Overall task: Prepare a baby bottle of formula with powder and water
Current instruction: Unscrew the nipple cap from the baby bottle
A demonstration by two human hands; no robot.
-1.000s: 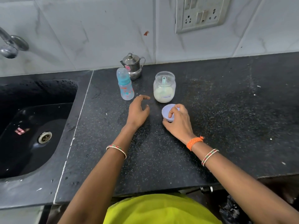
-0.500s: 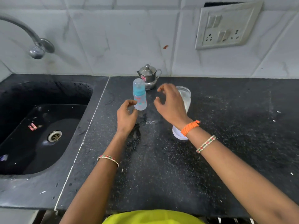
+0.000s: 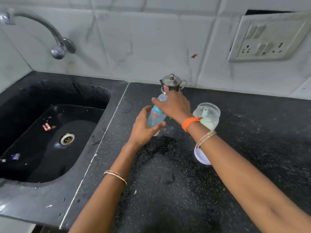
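Both hands are on the bottle (image 3: 155, 117), and the only view is from the person's head, looking down at the black table (image 3: 168, 190). The left hand (image 3: 144, 130) cups the lower body of the bottle from the sink side, thumb and fingers curled part way round it. I take that as steadying it. The right hand (image 3: 173, 106) lies over the top of the bottle, fingers draped across the clear cap, which looks like a grip for twisting or pulling the top off. How tightly either hand presses I cannot tell. The bottle leans a little toward the left, its base near or on the table; the left hand hides it.

The jar (image 3: 207, 116) of powder stands just right of the right wrist, open, with a pale green scoop (image 3: 205, 111) upright inside, ready for spooning once the bottle is open. Its lid (image 3: 201, 157) lies nearer the person, partly under the right forearm, out of the working space. The steel pot (image 3: 171, 83) stands behind the bottle against the wall. The sink (image 3: 50, 132) lies well to the left.

Half a second ago the left hand only touched the bottle's side and the right hand hovered spread above the jar; now the right has crossed onto the bottle's top and the left has closed further round it. A second ago the right hand was setting the lid down.
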